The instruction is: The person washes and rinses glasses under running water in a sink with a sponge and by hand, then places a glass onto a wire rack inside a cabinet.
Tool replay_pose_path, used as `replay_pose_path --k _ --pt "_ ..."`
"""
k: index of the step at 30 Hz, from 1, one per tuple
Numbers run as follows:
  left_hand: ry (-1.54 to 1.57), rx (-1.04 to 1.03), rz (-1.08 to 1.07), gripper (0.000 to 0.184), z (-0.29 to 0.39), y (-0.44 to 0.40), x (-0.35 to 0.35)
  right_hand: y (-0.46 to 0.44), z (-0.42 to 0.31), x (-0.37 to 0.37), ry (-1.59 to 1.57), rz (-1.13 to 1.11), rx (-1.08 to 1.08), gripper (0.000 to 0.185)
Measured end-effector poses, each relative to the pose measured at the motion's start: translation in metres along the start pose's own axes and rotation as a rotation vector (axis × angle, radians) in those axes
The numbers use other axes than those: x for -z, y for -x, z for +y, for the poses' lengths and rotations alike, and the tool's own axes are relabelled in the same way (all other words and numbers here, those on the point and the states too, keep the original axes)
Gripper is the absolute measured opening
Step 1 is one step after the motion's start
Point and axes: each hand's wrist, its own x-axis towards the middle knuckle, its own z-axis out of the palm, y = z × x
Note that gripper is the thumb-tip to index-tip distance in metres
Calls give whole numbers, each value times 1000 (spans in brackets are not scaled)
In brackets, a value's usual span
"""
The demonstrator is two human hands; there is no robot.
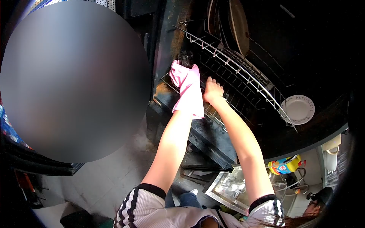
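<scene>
My left hand (185, 81) wears a pink rubber glove and is closed around a clear glass (186, 57), whose rim shows above the fingers. Close by on the right, my bare right hand (213, 90) rests at the lower wire rack (215, 117) with its fingers curled. Whatever those fingers hold, if anything, is hidden in the shadow. Above both hands, the upper wire rack (243, 72) runs slantwise. A round plate or lid (239, 28) stands on edge there, and a white plate with lettering (299, 110) leans at its right end.
A metal sink (218, 182) with several clear glasses lies below on the right. Beside it stands a yellow bottle (285, 166) with a blue and red label. A cream mug (332, 144) is at the far right. A large blurred disc covers the left side. Dark metal edges frame the rack cabinet.
</scene>
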Motion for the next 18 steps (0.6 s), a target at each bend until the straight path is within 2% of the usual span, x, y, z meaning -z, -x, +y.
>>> replay_pose_path --k 2,3,6,8,10,12,14,16,18 --pt "-27 7 -15 63 4 -2 2 6 1 12 27 -62 -3 67" --pt "-35 70 -94 64 13 0 14 5 4 14 20 -66 -15 78" --pt "-147 -3 -54 66 -4 -9 0 4 16 25 -31 -79 -90 79" --pt "-166 -5 -87 66 -11 -9 1 5 26 29 -42 24 -90 81" --pt "-153 -95 -146 64 -16 -8 4 6 31 41 -41 15 -119 81" --pt "-172 -75 -162 63 -15 -6 9 9 34 55 -57 27 -100 85" --pt "-152 -71 -369 64 -14 -7 17 14 34 65 -77 32 -99 84" --pt "-177 -53 -380 67 -13 -2 17 19 34 70 -76 43 -93 83" --pt "-191 -117 -216 71 -16 4 12 24 32 74 -73 99 -52 76"
